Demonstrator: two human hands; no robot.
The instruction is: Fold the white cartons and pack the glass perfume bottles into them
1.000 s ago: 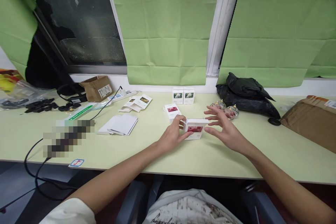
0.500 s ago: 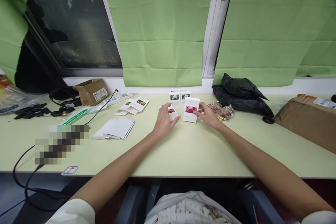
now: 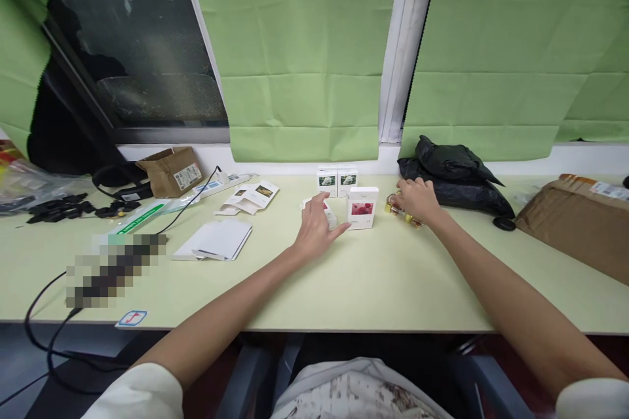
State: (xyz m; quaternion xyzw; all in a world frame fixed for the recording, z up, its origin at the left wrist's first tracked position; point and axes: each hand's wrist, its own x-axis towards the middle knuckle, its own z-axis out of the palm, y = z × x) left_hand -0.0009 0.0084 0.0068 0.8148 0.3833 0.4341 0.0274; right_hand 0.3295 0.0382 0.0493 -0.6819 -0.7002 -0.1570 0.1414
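A white box with a red flower picture (image 3: 362, 207) stands upright on the pale green table (image 3: 373, 288). Just to its left my left hand (image 3: 317, 230) curls over a second, lying box of the same kind (image 3: 329, 216), thumb and fingers round it. To the right my right hand (image 3: 417, 201) is closed over small glass bottles with gold caps (image 3: 392, 207), which are mostly hidden under the fingers. Two white boxes with white flower pictures (image 3: 337, 181) stand side by side behind, near the wall.
A black plastic bag (image 3: 452, 170) lies at the back right, a brown cardboard parcel (image 3: 574, 222) further right. Flat white cartons (image 3: 216, 239) and printed unfolded cartons (image 3: 255, 195) lie to the left, with an open brown box (image 3: 171, 167), a power strip and black cables.
My right hand let go of the upright red-picture box, which now stands by itself, and moved right onto the glass bottles. My left hand closed further over the lying box.
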